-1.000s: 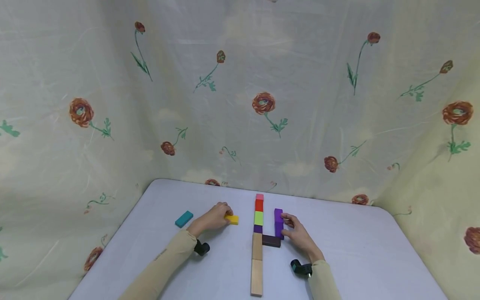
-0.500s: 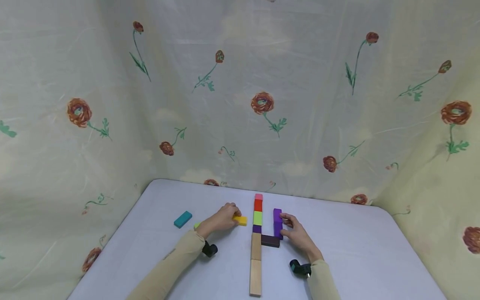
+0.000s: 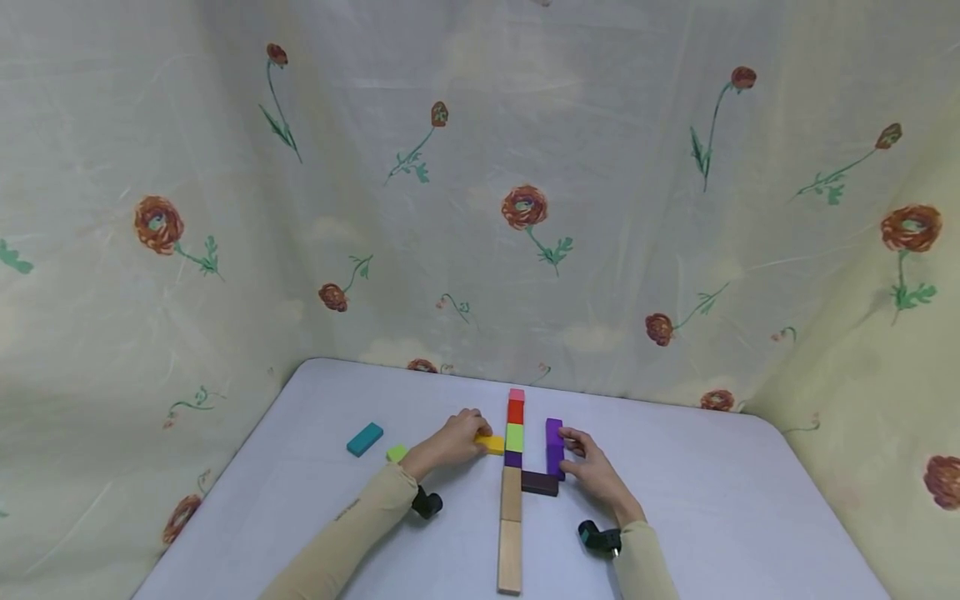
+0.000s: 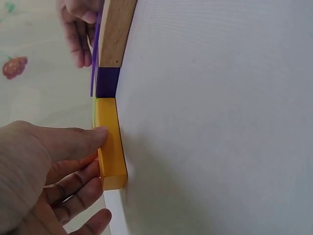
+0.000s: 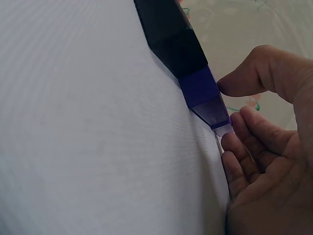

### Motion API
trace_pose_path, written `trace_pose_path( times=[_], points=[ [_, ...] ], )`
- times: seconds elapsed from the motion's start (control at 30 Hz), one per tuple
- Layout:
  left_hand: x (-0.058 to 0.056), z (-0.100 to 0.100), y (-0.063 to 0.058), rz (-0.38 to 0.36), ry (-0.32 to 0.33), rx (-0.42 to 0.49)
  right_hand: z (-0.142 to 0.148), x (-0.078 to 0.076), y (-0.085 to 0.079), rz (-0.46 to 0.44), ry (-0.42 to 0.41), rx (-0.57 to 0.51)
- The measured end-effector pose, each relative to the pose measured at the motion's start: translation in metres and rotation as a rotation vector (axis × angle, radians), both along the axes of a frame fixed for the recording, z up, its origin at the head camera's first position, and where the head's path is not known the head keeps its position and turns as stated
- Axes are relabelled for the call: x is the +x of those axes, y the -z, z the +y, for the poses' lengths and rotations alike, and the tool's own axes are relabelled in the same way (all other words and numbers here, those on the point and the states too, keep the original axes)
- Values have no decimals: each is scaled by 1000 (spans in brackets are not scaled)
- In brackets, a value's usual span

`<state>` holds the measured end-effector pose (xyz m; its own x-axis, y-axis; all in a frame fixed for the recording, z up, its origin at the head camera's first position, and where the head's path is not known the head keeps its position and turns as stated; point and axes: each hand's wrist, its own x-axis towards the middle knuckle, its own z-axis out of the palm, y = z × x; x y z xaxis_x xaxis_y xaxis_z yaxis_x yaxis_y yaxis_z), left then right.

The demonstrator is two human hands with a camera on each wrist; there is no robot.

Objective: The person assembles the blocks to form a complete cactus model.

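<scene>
My left hand (image 3: 456, 440) pinches a yellow block (image 4: 111, 147) between thumb and fingers. Its far end reaches the left side of a straight row, beside a lime green block (image 3: 514, 437) and a dark purple block (image 4: 107, 82). Two wooden blocks (image 3: 511, 493) continue the row toward the front; red (image 3: 516, 412) and pink (image 3: 517, 394) blocks extend it backward. From the row's right side sticks out a dark brown block (image 3: 540, 483). Two purple blocks (image 3: 554, 442) run back from its outer end. My right hand (image 3: 597, 473) touches their right side with thumb and fingertips.
A teal block (image 3: 365, 439) lies at the left of the white table (image 3: 675, 500). Another lime green block (image 3: 396, 452) lies partly behind the left forearm. A flowered cloth (image 3: 600, 250) hangs behind and beside the table.
My left hand has slid the yellow block rightward up to the row, uncovering the lime green block behind the forearm. The right hand stays at the purple blocks.
</scene>
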<state>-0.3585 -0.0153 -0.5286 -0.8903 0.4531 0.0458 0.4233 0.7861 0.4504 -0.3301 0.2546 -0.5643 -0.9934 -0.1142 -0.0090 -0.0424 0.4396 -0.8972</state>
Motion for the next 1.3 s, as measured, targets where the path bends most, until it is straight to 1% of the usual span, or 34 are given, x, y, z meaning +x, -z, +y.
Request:
trace_pose_path(
  times=[0.13, 0.4, 0.67, 0.93, 1.1, 1.2, 1.3],
  points=[
    [1, 1, 0, 24, 16, -8, 0, 0, -1, 4, 3, 14],
    [1, 1, 1, 11, 7, -11, 0, -2, 2, 6, 3, 9],
    [0, 0, 2, 41, 17, -14, -1, -2, 1, -5, 2, 7],
    [-1, -2, 2, 36, 12, -34, 0, -4, 2, 11, -6, 9],
    [0, -8, -4, 16, -5, -28, 0, -3, 1, -5, 0, 3],
    [1, -17, -10, -14, -8, 12, -1, -2, 0, -9, 1, 0],
    [3, -30, -15, -40, 0, 59, -1, -2, 0, -10, -2, 5]
  ],
)
